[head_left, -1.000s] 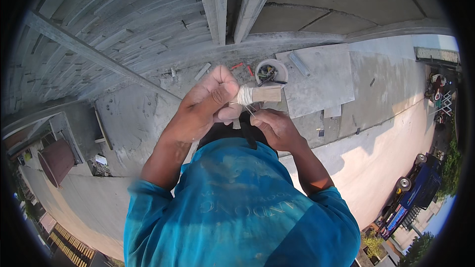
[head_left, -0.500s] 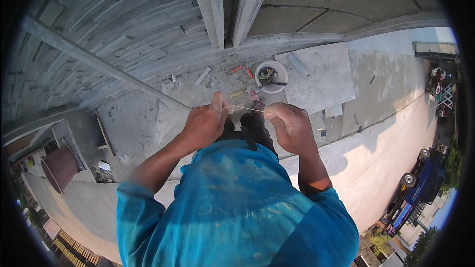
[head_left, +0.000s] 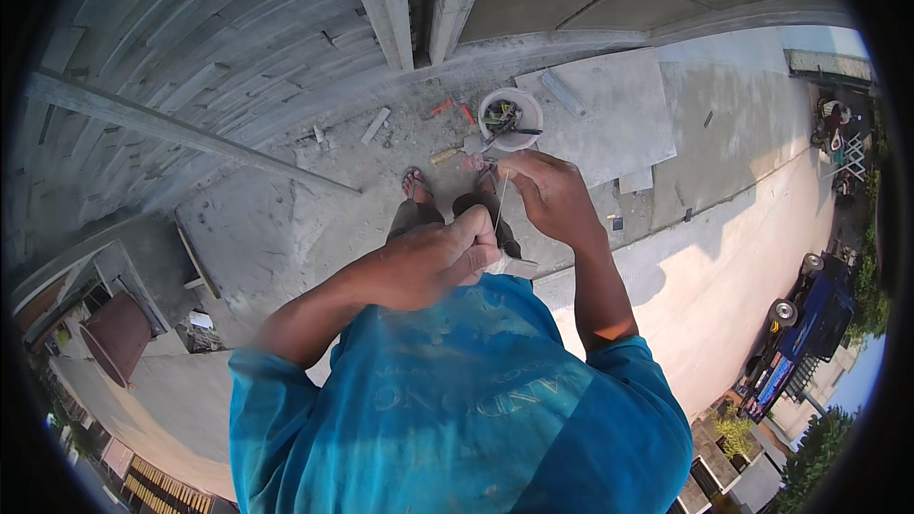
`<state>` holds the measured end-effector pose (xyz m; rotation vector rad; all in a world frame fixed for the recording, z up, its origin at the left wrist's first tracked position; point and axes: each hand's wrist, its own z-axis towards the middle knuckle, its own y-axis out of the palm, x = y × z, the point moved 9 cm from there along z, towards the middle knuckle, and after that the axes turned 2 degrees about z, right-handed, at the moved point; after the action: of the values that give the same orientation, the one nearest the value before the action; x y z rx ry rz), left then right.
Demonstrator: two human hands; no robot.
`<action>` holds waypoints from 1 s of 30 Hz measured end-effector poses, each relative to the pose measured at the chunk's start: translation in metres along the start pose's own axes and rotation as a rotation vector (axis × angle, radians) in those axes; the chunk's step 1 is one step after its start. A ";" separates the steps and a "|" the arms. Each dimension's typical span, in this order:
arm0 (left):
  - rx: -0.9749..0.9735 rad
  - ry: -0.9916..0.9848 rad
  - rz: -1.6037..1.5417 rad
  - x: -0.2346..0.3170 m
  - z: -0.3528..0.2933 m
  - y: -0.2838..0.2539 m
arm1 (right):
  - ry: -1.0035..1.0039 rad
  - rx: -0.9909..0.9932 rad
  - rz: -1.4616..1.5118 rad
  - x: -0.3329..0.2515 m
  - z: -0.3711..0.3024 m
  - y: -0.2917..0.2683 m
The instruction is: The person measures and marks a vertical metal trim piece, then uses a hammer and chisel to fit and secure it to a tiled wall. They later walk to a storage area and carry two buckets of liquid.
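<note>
String [head_left: 500, 214], thin and pale, runs taut between the person's 2 hands, which are held out in front of a blue shirt [head_left: 457, 400]. The left hand [head_left: 433, 262] sits lower, at about 7 o'clock from the other, its grip closed into a fist around something whitish [head_left: 509, 266] that pokes out past the knuckles; what that is I cannot tell, though the string seems to come out of it. The right hand [head_left: 552, 192] is higher, its grip pinched together on the upper end of the string, thumb and fingertips [head_left: 495, 164] meeting near the top. Below both hands the person's feet in sandals [head_left: 417, 183] stand on a grey concrete floor [head_left: 286, 228]. At 12 o'clock from the hands a white bucket [head_left: 511, 119] with tools inside rests on the floor, with small red and yellow-handled tools [head_left: 447, 154] lying just beside it at its 9 o'clock. A grey block wall [head_left: 190, 48] rises at 10 o'clock, and far below at 4 o'clock a blue vehicle [head_left: 809, 324] is parked.
</note>
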<state>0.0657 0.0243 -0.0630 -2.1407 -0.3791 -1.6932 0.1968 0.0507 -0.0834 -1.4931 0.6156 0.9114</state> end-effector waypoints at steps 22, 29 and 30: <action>0.475 -0.266 -0.136 -0.055 0.004 -0.055 | -0.098 -0.082 0.025 -0.036 -0.030 0.011; 0.116 -0.200 -0.093 -0.054 0.021 -0.018 | -0.159 0.001 -0.118 -0.028 -0.013 -0.017; 0.325 -0.209 -0.111 -0.057 0.023 -0.043 | -0.221 0.016 -0.202 -0.047 -0.021 -0.010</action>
<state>0.0532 0.0747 -0.1172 -2.0851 -0.7884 -1.3532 0.1835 0.0256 -0.0399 -1.3891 0.3038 0.8961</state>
